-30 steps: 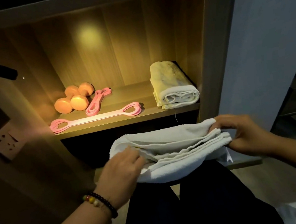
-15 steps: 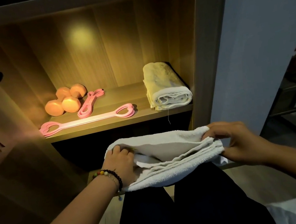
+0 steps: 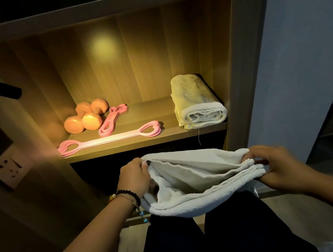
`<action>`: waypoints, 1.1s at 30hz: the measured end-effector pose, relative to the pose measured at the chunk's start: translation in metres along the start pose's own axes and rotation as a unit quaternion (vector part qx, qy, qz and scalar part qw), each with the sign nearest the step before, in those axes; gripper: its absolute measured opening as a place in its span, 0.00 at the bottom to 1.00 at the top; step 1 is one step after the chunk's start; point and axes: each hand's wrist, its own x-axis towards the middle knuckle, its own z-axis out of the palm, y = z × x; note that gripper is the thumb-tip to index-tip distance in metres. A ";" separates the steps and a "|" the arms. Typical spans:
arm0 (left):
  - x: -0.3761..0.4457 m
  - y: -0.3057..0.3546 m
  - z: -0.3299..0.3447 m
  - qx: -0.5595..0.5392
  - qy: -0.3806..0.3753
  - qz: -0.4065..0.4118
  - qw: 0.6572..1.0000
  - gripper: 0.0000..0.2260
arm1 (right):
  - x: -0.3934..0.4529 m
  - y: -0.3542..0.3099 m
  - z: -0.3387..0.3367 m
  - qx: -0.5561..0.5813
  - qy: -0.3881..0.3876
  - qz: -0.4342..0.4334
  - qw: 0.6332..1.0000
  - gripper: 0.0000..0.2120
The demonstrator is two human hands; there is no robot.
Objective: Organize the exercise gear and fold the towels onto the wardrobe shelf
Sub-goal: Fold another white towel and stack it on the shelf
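In front of the person's lap, below the lit shelf, a white towel (image 3: 201, 176) is being held up, folded into several layers and sagging in the middle. Left hand (image 3: 133, 179) is gripping its left end w/ fingers curled round the cloth; a bead bracelet (image 3: 126, 195) is sitting on that wrist. Right hand (image 3: 275, 163) is pinching the stacked edges at the right end, thumb on top, fingers under. Both forearms are reaching forward, roughly level, wrists turned inward toward each other.

Risks, as judged: layers at the right end are fanning apart, so a loose pinch could let the fold slip open on the way up. The sagging centre could catch the shelf's front edge if lifted too low. Free space on the shelf lies between gear and the other towel; a wide placement could nudge either.

Further back, on the wardrobe shelf (image 3: 215, 128): a pink stretch band (image 3: 109, 138) is lying along the front edge, a smaller pink loop (image 3: 112, 119) behind it, touching or just beside two orange dumbbells (image 3: 85, 119) at left rear. A yellow towel (image 3: 197, 101) is sitting folded at far right, a thread hanging over the edge. A wall socket (image 3: 5, 169) is showing at left.
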 end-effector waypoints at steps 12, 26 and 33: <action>-0.011 -0.027 0.000 -0.052 -0.082 -0.123 0.988 0.14 | 0.008 0.005 0.012 -0.005 0.085 0.001 0.996 0.13; 0.078 0.026 -0.079 0.152 0.004 0.045 0.987 0.06 | 0.033 0.011 -0.037 -0.101 0.118 -0.014 0.988 0.14; 0.026 -0.011 -0.039 0.113 -0.394 -0.038 0.911 0.03 | 0.022 0.040 -0.026 -0.116 0.081 0.007 0.990 0.15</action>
